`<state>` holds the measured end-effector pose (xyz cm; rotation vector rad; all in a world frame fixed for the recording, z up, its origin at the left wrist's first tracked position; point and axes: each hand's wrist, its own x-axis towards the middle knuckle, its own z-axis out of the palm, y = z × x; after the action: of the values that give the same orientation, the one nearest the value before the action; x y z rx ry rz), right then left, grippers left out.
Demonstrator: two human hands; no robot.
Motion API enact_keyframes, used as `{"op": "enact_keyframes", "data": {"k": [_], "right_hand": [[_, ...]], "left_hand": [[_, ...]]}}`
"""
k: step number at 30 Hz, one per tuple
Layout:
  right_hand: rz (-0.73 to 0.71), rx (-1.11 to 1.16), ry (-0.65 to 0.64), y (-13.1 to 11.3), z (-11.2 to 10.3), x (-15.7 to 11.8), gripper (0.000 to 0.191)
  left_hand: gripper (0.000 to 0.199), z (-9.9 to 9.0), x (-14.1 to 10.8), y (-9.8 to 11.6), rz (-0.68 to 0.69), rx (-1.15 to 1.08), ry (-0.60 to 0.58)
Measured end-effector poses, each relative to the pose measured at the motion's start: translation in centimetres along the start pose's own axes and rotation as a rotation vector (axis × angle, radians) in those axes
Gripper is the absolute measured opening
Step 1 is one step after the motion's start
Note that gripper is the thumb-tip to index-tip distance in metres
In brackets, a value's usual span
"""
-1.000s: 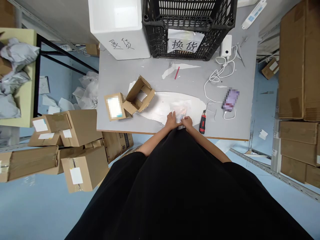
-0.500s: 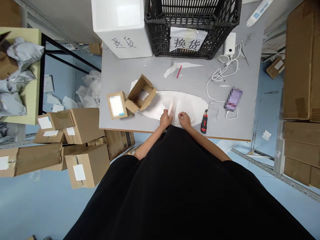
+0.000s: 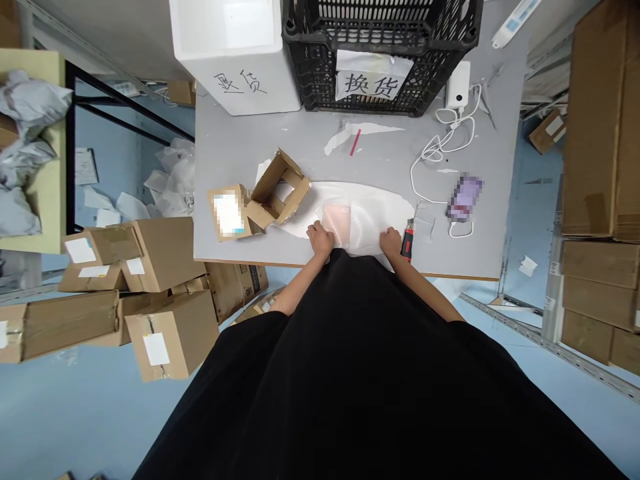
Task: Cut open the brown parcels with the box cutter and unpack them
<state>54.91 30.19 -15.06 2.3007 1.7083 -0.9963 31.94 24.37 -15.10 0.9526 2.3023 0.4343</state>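
left hand [image 3: 321, 239] open on glossy translucent plastic film [image 3: 373, 212] | right hand [image 3: 391, 241] open, just beside red-black box cutter [image 3: 407, 241] | flat pink rectangle [image 3: 336, 224] on film, lower centre of smooth grey worktop [image 3: 300, 133]

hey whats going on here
A person stands at a grey table with both hands on a translucent plastic sheet. Their left hand rests beside a small pinkish flat packet lying on the sheet. Their right hand is at the sheet's near edge, next to a red-and-black utility knife. A cut-open cardboard box sits to the left.
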Motion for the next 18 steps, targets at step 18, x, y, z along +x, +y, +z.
{"op": "enact_keyframes", "data": {"k": [18], "right_hand": [[-0.037,-0.030,-0.059,1.0,-0.5,-0.3,0.015]], "left_hand": [[0.070,1.7,-1.0,5.3,0.037,0.332,-0.090]]}}
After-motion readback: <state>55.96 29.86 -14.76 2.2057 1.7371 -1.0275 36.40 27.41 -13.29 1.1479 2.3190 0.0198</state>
